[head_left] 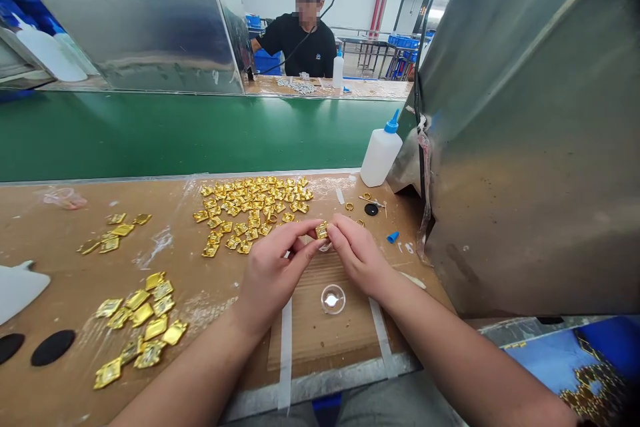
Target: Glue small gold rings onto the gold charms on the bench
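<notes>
The left hand (275, 270) and right hand (361, 257) pinch a small, square, shiny gold-coloured piece (321, 231) between their fingers. Its slick-looking surface could slip if either pinch loosens, dropping it toward the round, clear plastic dish (341, 302) below the fingers.

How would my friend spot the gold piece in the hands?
Find the brown tabletop before the green belt. Above it, left hand and right hand are close. Between them is the gold piece, the only one held; its lookalikes lie below.

Left hand (275, 263) pinched, right hand (361, 255) close beside; bare forearms (203, 363) extended forward.
</notes>
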Demonstrator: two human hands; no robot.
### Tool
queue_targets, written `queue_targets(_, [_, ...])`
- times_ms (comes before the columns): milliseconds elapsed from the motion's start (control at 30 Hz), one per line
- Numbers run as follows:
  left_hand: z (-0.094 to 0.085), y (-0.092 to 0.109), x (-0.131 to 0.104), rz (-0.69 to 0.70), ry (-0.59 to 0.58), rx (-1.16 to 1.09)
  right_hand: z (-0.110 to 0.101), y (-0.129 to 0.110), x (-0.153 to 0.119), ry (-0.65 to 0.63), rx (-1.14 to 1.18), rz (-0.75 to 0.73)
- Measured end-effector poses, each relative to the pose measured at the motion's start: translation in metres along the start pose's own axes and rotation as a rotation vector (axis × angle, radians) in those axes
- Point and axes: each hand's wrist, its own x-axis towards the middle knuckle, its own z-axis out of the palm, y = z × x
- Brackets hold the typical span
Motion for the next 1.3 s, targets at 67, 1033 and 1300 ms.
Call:
queue_targets(67, [0.001, 0.0, 0.0, -0.009, 0.0, -0.009, -0.001, 0.0, 0.0, 0.004, -0.017, -0.012])
queue_targets(1033, [0.0, -0.009, 0.004, -0.264, 0.156, -0.339, -0.02, 0.018, 0.011, 0.655, 0.304, 0.094])
queue_targets(1300, [-0.003, -0.02, 0.009, -0.267, 0.177, -0.375, -0.042, 0.029, 0.012, 0.582, -0.076, 0.12])
